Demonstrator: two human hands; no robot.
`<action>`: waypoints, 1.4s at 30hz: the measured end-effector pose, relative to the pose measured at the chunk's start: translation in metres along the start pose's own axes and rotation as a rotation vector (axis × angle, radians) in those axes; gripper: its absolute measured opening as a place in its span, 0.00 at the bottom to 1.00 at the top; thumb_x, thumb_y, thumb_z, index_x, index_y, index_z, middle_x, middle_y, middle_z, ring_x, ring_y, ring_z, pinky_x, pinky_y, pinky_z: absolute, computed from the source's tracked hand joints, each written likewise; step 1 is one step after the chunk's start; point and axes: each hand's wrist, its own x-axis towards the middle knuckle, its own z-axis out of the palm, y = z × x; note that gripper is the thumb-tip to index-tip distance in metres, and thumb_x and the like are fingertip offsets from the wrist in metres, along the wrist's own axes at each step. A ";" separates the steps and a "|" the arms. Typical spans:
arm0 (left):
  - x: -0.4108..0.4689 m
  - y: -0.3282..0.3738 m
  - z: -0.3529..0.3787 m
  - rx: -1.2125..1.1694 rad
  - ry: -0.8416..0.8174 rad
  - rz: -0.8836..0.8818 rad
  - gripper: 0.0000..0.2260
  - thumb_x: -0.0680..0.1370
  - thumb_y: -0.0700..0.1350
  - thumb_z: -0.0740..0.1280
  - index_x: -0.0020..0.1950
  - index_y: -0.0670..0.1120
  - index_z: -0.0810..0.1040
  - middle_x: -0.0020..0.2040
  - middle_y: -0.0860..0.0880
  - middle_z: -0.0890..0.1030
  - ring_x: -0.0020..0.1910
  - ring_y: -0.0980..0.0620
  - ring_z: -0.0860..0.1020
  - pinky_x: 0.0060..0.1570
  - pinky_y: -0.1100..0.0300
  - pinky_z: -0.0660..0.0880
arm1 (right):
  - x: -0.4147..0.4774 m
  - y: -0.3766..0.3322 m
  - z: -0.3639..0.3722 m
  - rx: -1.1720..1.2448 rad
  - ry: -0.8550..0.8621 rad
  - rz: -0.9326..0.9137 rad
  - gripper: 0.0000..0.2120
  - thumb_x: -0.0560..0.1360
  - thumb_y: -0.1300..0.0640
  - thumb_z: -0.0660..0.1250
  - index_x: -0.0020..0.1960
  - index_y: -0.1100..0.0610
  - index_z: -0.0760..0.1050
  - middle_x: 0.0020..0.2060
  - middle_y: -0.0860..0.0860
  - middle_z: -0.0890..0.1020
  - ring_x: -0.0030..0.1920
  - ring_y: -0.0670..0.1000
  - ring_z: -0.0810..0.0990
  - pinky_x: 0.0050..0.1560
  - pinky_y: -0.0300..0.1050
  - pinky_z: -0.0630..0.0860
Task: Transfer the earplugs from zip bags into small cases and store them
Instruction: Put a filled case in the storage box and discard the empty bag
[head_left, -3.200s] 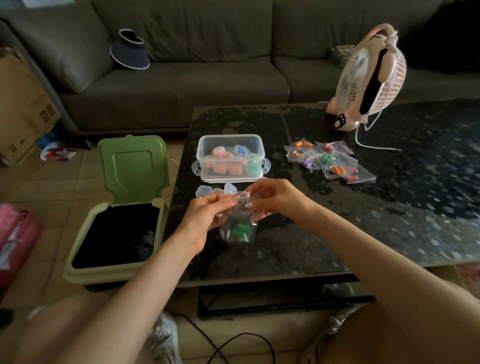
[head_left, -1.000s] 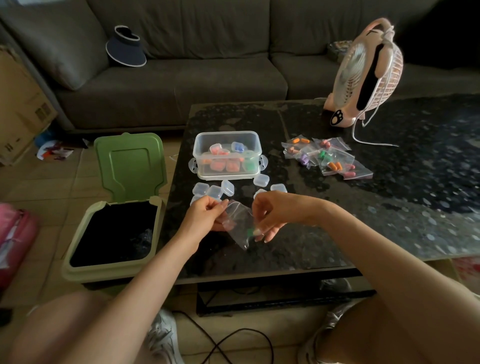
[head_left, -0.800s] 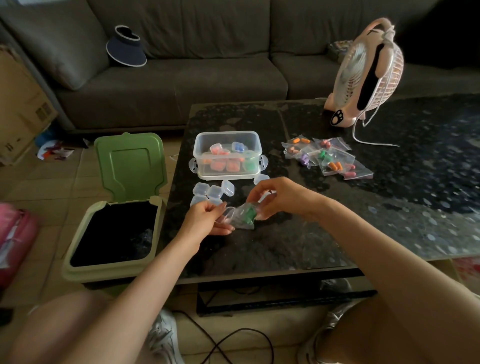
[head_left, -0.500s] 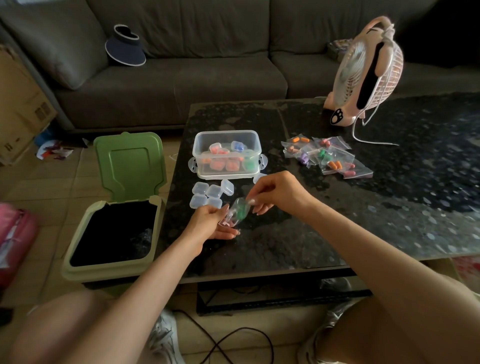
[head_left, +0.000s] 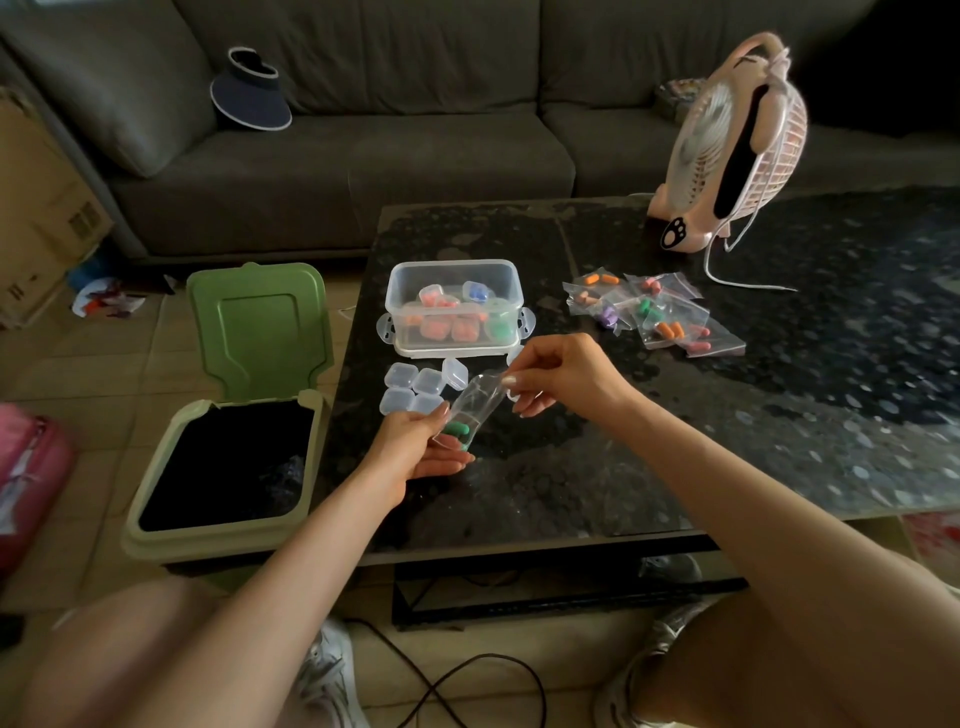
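A clear zip bag (head_left: 475, 402) slants over the dark table (head_left: 727, 441), with two green earplugs (head_left: 458, 430) at its lower end. My right hand (head_left: 561, 374) pinches the raised upper end. My left hand (head_left: 410, 452) lies palm up under the lower end, thumb on the bag's edge and fingers beneath it. Several empty clear small cases (head_left: 415, 387) sit just behind my left hand. Beyond them, a clear storage box (head_left: 454, 309) holds filled cases. More zip bags of coloured earplugs (head_left: 654, 312) lie to the right.
An open green bin (head_left: 223, 467) stands on the floor at the table's left edge, its lid (head_left: 257, 319) raised. A pink fan (head_left: 737, 140) with a white cord stands at the table's back right. A grey sofa (head_left: 363, 130) runs behind, and a black cable (head_left: 467, 680) lies by my feet.
My right hand has lifted its end of the bag and tipped it, so the green earplugs slid down towards my left hand. My left hand turned palm up under the bag.
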 end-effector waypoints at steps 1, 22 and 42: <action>0.000 0.000 0.000 -0.004 0.001 0.001 0.13 0.80 0.47 0.63 0.45 0.37 0.73 0.36 0.41 0.78 0.26 0.51 0.81 0.25 0.63 0.77 | 0.000 0.000 0.000 -0.002 0.001 -0.006 0.04 0.71 0.65 0.72 0.39 0.60 0.78 0.27 0.50 0.82 0.30 0.49 0.82 0.33 0.39 0.79; 0.003 -0.002 0.000 -0.094 -0.033 0.200 0.09 0.79 0.45 0.64 0.46 0.40 0.77 0.40 0.45 0.83 0.41 0.50 0.83 0.39 0.60 0.81 | 0.006 0.005 -0.016 -0.158 0.154 0.377 0.05 0.74 0.67 0.67 0.40 0.62 0.75 0.30 0.58 0.80 0.26 0.50 0.79 0.27 0.39 0.78; 0.000 0.001 0.002 -0.030 -0.102 0.232 0.07 0.79 0.44 0.64 0.47 0.41 0.77 0.44 0.45 0.84 0.47 0.48 0.83 0.48 0.56 0.80 | 0.033 0.040 0.019 -0.967 0.124 0.088 0.17 0.75 0.53 0.66 0.63 0.53 0.70 0.57 0.55 0.73 0.53 0.56 0.77 0.49 0.49 0.76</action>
